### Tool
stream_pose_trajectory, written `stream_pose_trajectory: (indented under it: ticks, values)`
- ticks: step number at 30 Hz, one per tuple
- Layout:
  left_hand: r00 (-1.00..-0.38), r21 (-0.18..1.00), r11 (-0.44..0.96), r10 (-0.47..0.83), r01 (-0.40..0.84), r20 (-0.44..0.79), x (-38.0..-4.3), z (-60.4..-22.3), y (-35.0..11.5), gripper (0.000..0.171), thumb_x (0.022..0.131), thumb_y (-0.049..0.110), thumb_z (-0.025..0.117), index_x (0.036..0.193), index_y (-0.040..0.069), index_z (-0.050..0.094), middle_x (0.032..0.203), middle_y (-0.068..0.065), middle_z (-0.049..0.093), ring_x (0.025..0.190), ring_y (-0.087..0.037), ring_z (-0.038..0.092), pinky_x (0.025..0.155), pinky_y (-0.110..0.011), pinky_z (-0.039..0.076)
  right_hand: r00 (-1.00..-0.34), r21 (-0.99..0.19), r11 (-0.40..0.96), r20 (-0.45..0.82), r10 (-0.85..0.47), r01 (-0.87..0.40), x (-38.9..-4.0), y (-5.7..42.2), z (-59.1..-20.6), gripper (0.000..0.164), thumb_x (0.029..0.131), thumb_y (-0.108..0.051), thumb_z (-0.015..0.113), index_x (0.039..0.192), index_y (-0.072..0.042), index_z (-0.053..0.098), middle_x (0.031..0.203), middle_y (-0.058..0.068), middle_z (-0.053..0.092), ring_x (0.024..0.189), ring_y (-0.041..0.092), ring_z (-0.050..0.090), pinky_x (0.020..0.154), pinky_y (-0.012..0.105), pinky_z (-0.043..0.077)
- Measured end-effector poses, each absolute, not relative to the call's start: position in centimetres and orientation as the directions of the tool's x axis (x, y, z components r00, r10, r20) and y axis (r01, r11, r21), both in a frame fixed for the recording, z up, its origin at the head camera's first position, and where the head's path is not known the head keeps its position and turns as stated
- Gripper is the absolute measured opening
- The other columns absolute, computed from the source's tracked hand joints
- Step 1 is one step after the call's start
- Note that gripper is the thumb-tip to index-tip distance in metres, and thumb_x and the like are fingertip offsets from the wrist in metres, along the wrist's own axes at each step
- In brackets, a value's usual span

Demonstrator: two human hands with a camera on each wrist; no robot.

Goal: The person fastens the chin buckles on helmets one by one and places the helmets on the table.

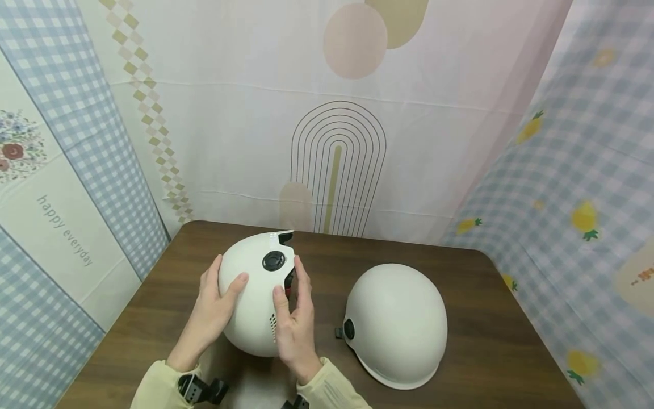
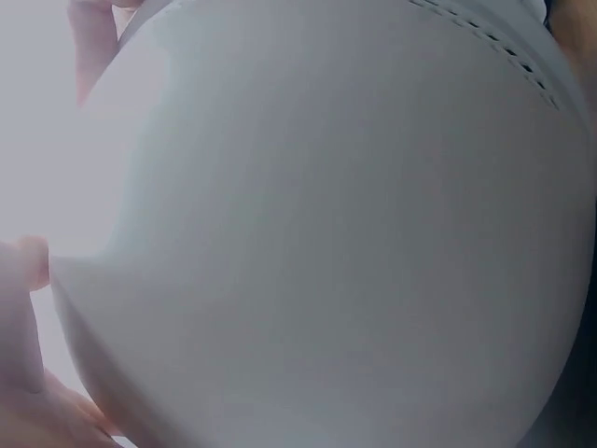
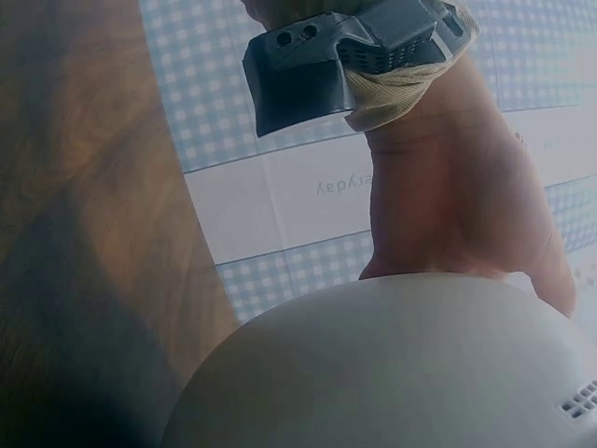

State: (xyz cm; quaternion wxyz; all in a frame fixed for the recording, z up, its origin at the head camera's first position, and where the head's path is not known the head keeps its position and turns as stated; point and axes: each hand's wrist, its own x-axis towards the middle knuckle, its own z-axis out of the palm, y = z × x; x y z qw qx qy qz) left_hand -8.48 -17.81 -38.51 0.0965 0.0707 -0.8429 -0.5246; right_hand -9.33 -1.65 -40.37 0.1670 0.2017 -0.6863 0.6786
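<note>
Both hands hold a white helmet (image 1: 250, 318) over the left half of the table. It is tilted, with a black round fitting on its side, small vent holes and dark parts at its right opening. My left hand (image 1: 213, 309) grips the rounded left side, thumb lying on the shell. At the opening edge, my right hand (image 1: 295, 324) has its thumb on the shell and its fingers at the far side of the rim. The white shell (image 2: 326, 233) fills most of the left wrist view. In the right wrist view, the left hand (image 3: 457, 205) lies against the shell.
A second white helmet (image 1: 398, 324) stands on the brown wooden table (image 1: 490, 341) to the right, with a black round fitting at its left side. A pale rounded shape (image 1: 260, 389) shows at the bottom, between the wrists. Patterned cloths (image 1: 230, 142) hang behind and beside the table.
</note>
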Motion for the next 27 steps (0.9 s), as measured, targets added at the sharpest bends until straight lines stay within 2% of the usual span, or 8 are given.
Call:
stream_pose_trajectory:
  ticks: [5, 13, 16, 21, 27]
  values:
    - [-0.970, 0.896, 0.443, -0.222, -0.008, 0.101, -8.5, -38.7, -17.8, 0.085, 0.097, 0.048, 0.053, 0.156, 0.005, 0.009, 0.154, -0.026, 0.012, 0.135, -0.046, 0.027, 0.105, -0.066, 0.024, -0.860, -0.862, -0.025, 0.508, -0.053, -0.507, -9.3, -1.5, -40.5, 0.056, 0.103, -0.017, 0.048, 0.154, -0.025, 0.026, 0.154, -0.004, 0.032, 0.136, 0.021, 0.036, 0.102, 0.057, 0.036]
    - [-0.973, 0.892, 0.450, -0.193, 0.026, 0.125, -8.8, -38.8, -17.2, 0.086, 0.095, 0.050, 0.055, 0.156, 0.008, 0.012, 0.155, -0.022, 0.012, 0.135, -0.045, 0.027, 0.103, -0.068, 0.026, -0.863, -0.862, -0.071, 0.504, -0.020, -0.502, -9.6, -0.6, -40.7, 0.056, 0.103, -0.014, 0.049, 0.153, -0.022, 0.027, 0.155, -0.002, 0.030, 0.140, 0.021, 0.032, 0.107, 0.055, 0.029]
    - [-0.973, 0.881, 0.471, -0.173, 0.055, 0.153, -8.9, -38.7, -16.9, 0.084, 0.095, 0.048, 0.056, 0.156, 0.009, 0.014, 0.156, -0.021, 0.011, 0.136, -0.045, 0.025, 0.101, -0.069, 0.026, -0.865, -0.859, -0.111, 0.502, -0.001, -0.499, -9.8, -0.2, -40.8, 0.055, 0.103, -0.012, 0.048, 0.153, -0.019, 0.027, 0.156, 0.002, 0.029, 0.141, 0.022, 0.029, 0.108, 0.047, 0.030]
    - [-0.969, 0.867, 0.492, -0.167, 0.079, 0.183, -8.9, -38.8, -16.6, 0.083, 0.095, 0.046, 0.058, 0.156, 0.011, 0.016, 0.156, -0.020, 0.011, 0.138, -0.045, 0.021, 0.099, -0.072, 0.026, -0.868, -0.854, -0.173, 0.497, -0.001, -0.490, -10.1, 0.3, -40.8, 0.054, 0.103, -0.010, 0.046, 0.153, -0.014, 0.025, 0.153, 0.010, 0.033, 0.139, 0.024, 0.033, 0.107, 0.033, 0.033]
    - [-0.969, 0.875, 0.477, -0.162, 0.087, 0.185, -8.9, -38.9, -16.5, 0.084, 0.094, 0.046, 0.060, 0.156, 0.011, 0.015, 0.156, -0.019, 0.011, 0.138, -0.044, 0.021, 0.099, -0.071, 0.027, -0.853, -0.839, -0.185, 0.522, -0.007, -0.512, -10.1, 0.6, -40.7, 0.054, 0.103, -0.008, 0.044, 0.153, -0.009, 0.023, 0.153, 0.013, 0.032, 0.140, 0.027, 0.031, 0.109, 0.031, 0.031]
